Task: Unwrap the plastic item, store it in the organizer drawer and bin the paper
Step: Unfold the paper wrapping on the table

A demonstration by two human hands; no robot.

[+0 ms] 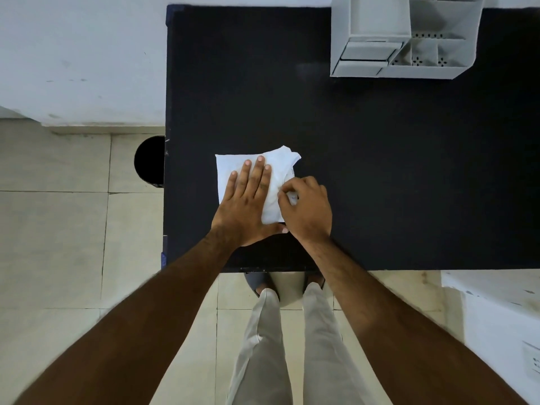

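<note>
A white paper bundle (230, 168) lies on the black table (365, 159), near its front left. My left hand (248, 200) presses flat on the paper, fingers spread. My right hand (306, 209) pinches a fold of the paper at the bundle's right edge. The plastic item is hidden inside the wrapping. The grey organizer (409, 42) stands at the table's far right, with a small drawer (362, 55) at its front left and open compartments beside it.
A black round bin (149, 162) stands on the tiled floor just left of the table, partly hidden by its edge. A white wall runs along the back left. A white surface sits at the lower right. My legs stand at the table's front edge.
</note>
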